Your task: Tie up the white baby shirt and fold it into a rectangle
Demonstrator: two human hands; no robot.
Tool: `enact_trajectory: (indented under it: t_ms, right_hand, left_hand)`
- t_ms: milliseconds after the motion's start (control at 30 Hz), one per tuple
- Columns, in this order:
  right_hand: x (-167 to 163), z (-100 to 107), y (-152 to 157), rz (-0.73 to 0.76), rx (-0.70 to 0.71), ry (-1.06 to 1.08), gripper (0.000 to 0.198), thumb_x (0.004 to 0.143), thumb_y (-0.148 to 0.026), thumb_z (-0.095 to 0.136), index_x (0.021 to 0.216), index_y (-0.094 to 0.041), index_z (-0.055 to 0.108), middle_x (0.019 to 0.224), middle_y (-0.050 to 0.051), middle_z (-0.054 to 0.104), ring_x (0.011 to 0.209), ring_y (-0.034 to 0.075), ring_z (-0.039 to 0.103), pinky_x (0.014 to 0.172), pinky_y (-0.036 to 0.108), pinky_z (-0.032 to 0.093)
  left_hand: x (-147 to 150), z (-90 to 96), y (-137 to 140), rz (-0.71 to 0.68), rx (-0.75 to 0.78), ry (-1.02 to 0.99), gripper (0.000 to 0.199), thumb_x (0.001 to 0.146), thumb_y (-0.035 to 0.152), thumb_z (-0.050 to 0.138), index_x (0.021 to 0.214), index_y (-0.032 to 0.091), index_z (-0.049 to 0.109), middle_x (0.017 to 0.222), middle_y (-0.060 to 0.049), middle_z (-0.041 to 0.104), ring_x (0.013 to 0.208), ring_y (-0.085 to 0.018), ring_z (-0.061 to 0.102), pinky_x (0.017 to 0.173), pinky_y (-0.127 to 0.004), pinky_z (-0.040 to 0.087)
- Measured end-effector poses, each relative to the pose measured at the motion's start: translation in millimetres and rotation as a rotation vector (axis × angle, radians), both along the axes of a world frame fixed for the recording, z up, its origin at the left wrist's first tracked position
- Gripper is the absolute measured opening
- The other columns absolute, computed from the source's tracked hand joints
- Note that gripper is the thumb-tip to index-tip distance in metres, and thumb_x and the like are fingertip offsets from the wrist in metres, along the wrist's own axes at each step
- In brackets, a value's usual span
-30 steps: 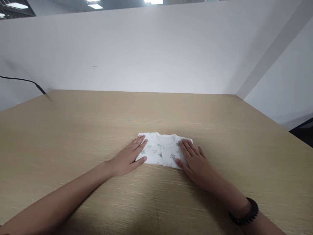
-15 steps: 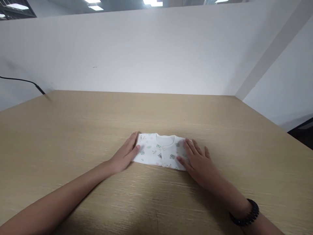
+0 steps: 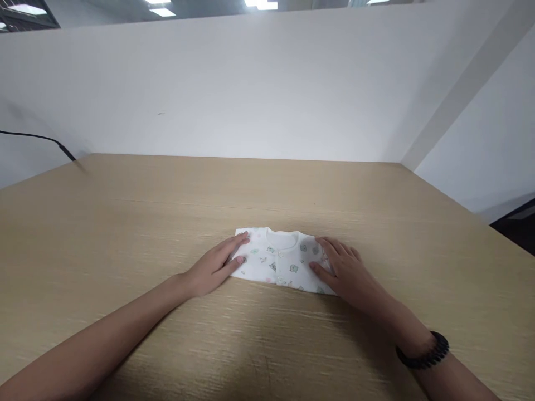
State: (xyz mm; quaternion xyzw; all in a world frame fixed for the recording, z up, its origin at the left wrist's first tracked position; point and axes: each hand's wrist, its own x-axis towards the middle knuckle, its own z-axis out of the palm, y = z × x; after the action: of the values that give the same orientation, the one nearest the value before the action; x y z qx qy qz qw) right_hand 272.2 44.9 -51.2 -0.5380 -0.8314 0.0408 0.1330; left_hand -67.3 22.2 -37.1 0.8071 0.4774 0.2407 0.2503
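A small white baby shirt (image 3: 288, 262) with a print of little animals lies folded into a flat, wide rectangle, its round neckline at the far edge. My left hand (image 3: 217, 264) rests at its left end, thumb and fingers apart and lying on the cloth. Over the right end lies my right hand (image 3: 346, 273), fingers stretched out on the fabric and thumb spread toward the middle. The right end of the shirt is partly hidden beneath that hand. A black beaded bracelet (image 3: 424, 352) circles my right wrist.
The light wood tabletop (image 3: 167, 200) reaches back to a white partition (image 3: 267, 89). A black cable (image 3: 37, 135) comes in at the left edge. At the far right is a dark object (image 3: 516, 225) beyond the table's edge.
My left fingers have moved from the shirt's left edge onto its top. My right hand has shifted slightly right, uncovering more of the print. The shirt stays in place.
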Motion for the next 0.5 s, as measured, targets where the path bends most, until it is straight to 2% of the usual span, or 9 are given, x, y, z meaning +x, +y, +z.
enact_trajectory:
  t_ms: [200, 300, 367, 433, 500]
  right_hand:
    - [-2, 11, -3, -0.053, -0.012, 0.064, 0.070, 0.090, -0.054, 0.052, 0.145, -0.014, 0.036, 0.129, 0.017, 0.059, 0.121, 0.034, 0.051, 0.102, 0.051, 0.038]
    - [-6, 13, -5, -0.070, 0.023, 0.054, 0.061, 0.090, -0.049, 0.055, 0.138, -0.014, 0.044, 0.118, 0.016, 0.064, 0.115, 0.034, 0.054, 0.098, 0.052, 0.039]
    - [-10, 14, -8, -0.021, 0.089, 0.044, 0.052, 0.092, -0.046, 0.054, 0.133, -0.014, 0.049, 0.119, 0.016, 0.063, 0.114, 0.035, 0.053, 0.099, 0.052, 0.038]
    - [-16, 15, -13, 0.099, 0.142, 0.042, 0.046, 0.096, -0.043, 0.049, 0.132, -0.015, 0.049, 0.127, 0.016, 0.059, 0.119, 0.034, 0.050, 0.103, 0.053, 0.034]
    - [-25, 17, -20, 0.262, 0.142, 0.037, 0.044, 0.100, -0.038, 0.044, 0.138, -0.016, 0.044, 0.137, 0.015, 0.052, 0.128, 0.032, 0.043, 0.109, 0.054, 0.028]
  left_hand:
    - [-3, 4.8, -2, -0.057, 0.121, 0.054, 0.054, 0.101, 0.043, 0.038, 0.151, 0.024, 0.029, 0.135, -0.009, 0.056, 0.128, -0.027, 0.048, 0.109, -0.046, 0.038]
    - [-2, 8.2, -4, -0.078, 0.198, 0.057, 0.051, 0.099, 0.041, 0.042, 0.147, 0.025, 0.036, 0.113, -0.007, 0.066, 0.110, -0.026, 0.057, 0.100, -0.045, 0.042]
    - [3, 11.6, -8, -0.107, 0.247, 0.066, 0.050, 0.097, 0.040, 0.044, 0.144, 0.024, 0.041, 0.104, -0.006, 0.067, 0.102, -0.026, 0.059, 0.095, -0.045, 0.044]
    - [10, 14.5, -15, -0.154, 0.289, 0.098, 0.050, 0.095, 0.039, 0.048, 0.142, 0.022, 0.043, 0.113, -0.008, 0.065, 0.107, -0.027, 0.057, 0.097, -0.045, 0.043]
    - [19, 16.0, -22, -0.225, 0.290, 0.149, 0.056, 0.093, 0.038, 0.052, 0.145, 0.023, 0.040, 0.134, -0.010, 0.055, 0.122, -0.028, 0.050, 0.106, -0.045, 0.038]
